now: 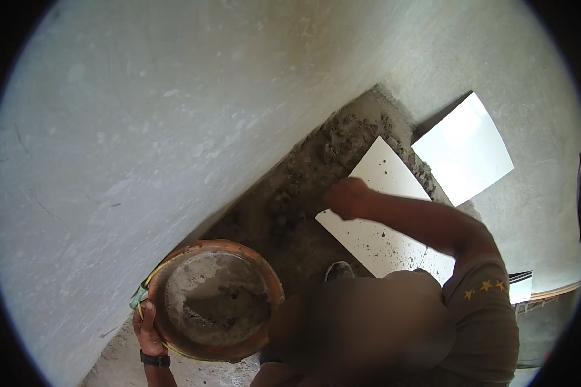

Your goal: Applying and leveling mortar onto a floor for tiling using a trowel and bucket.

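Note:
My left hand (147, 327), with a dark watch at its wrist, grips the left rim of a round orange-brown basin (274, 284). Grey, wet cement mix (226, 313) partly fills the basin. A yellow cord and a bit of green cloth (139, 295) hang at the rim by my fingers. My right arm reaches across a white tile (394, 171) spattered with grey crumbs. Curled into a fist, my right hand (346, 198) is over the tile's left edge, beside rough dark mortar (290, 193). Whatever that fist may contain is hidden.
A pale plastered wall (142, 109) rises along the left side of the mortar strip. Another white tile (465, 151) leans against the right wall (536, 97). Farther right stand more tile edges (521, 288). A small greyish rounded thing (339, 271) lies below the tile.

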A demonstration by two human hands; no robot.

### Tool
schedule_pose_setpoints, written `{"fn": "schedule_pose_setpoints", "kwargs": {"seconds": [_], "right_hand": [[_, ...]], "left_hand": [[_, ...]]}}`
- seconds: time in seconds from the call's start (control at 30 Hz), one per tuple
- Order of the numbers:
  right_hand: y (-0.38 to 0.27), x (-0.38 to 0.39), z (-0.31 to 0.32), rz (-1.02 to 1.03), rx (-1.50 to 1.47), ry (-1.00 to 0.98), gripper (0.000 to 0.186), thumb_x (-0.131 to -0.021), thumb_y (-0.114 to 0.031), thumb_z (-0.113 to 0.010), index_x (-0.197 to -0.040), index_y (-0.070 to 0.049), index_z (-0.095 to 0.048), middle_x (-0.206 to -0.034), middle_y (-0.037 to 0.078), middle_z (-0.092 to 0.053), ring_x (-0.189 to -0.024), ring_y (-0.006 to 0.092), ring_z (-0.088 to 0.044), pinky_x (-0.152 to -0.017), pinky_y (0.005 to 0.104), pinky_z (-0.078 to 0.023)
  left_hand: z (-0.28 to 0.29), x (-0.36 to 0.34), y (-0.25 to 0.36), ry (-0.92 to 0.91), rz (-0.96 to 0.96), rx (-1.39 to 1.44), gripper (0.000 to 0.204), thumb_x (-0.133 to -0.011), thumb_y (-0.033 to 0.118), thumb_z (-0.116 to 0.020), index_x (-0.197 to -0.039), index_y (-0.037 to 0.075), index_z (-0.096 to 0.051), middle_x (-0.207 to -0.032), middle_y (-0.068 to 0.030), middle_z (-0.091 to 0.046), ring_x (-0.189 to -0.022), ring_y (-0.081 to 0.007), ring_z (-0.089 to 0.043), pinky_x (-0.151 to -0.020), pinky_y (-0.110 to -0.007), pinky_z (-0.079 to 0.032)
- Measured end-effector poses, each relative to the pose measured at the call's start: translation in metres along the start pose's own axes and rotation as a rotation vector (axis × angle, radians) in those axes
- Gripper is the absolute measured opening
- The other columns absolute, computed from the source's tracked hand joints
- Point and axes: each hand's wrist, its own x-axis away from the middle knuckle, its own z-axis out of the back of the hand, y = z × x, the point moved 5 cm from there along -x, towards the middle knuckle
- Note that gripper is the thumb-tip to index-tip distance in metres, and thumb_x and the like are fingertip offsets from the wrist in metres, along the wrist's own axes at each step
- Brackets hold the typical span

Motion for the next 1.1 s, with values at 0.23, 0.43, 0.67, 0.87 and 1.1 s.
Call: {"fn": "schedule_pose_setpoints", "kwargs": {"seconds": [0.23,0.43,0.67,0.87,1.1], "right_hand": [[-0.006,0.031,-0.019,-0.112,-0.107,0.059,0.024,-0.088,-0.016,-0.051,-0.105,-0.009,-0.066,-0.094,0.014,-0.069,-0.091,0.0327,-0.068,-0.074,0.046,-0.055],[0.159,0.029,-0.04,-0.589,-0.163,0.156,0.037,-0.083,-0.037,-0.069,-0.11,-0.013,-0.064,-0.098,0.01,-0.07,-0.095,0.0292,-0.067,-0.081,0.0429,-0.052],[0.279,-0.044,-0.113,-0.891,-0.362,0.308,0.022,-0.086,-0.018,-0.06,-0.101,-0.005,-0.069,-0.094,0.017,-0.071,-0.09,0.0326,-0.07,-0.074,0.0411,-0.056],[0.254,-0.093,-0.149,-1.097,-1.206,0.39,0.035,-0.092,-0.036,-0.056,-0.098,-0.003,-0.067,-0.091,0.017,-0.07,-0.089,0.0319,-0.069,-0.079,0.0423,-0.053],[0.277,-0.109,-0.171,-1.123,-1.102,0.365,0.032,-0.089,-0.03,-0.058,-0.101,-0.002,-0.066,-0.087,0.017,-0.071,-0.093,0.0286,-0.069,-0.083,0.0424,-0.052]], "left_hand": [[0.006,-0.003,-0.008,0.007,-0.002,-0.04,0.03,-0.091,0.03,-0.064,-0.108,0.005,-0.061,-0.1,-0.0031,-0.064,-0.089,-0.0149,-0.061,-0.081,-0.03,-0.049],[0.019,-0.003,-0.01,-0.03,0.008,-0.094,0.037,-0.092,0.032,-0.062,-0.116,0.004,-0.059,-0.107,-0.0058,-0.065,-0.094,-0.0178,-0.062,-0.084,-0.032,-0.05],[-0.012,0.001,0.0,0.028,0.031,-0.039,0.034,-0.09,0.031,-0.066,-0.11,0.005,-0.06,-0.104,-0.0063,-0.066,-0.094,-0.0191,-0.063,-0.085,-0.034,-0.051],[-0.012,0.002,-0.002,-0.012,0.034,-0.025,0.047,-0.091,0.034,-0.063,-0.124,0.002,-0.055,-0.119,-0.0114,-0.062,-0.105,-0.0259,-0.061,-0.092,-0.039,-0.05],[0.004,0.005,-0.004,-0.043,0.044,-0.129,0.059,-0.092,0.042,-0.058,-0.133,0.001,-0.048,-0.126,-0.0126,-0.057,-0.111,-0.0272,-0.058,-0.096,-0.04,-0.048]]}}
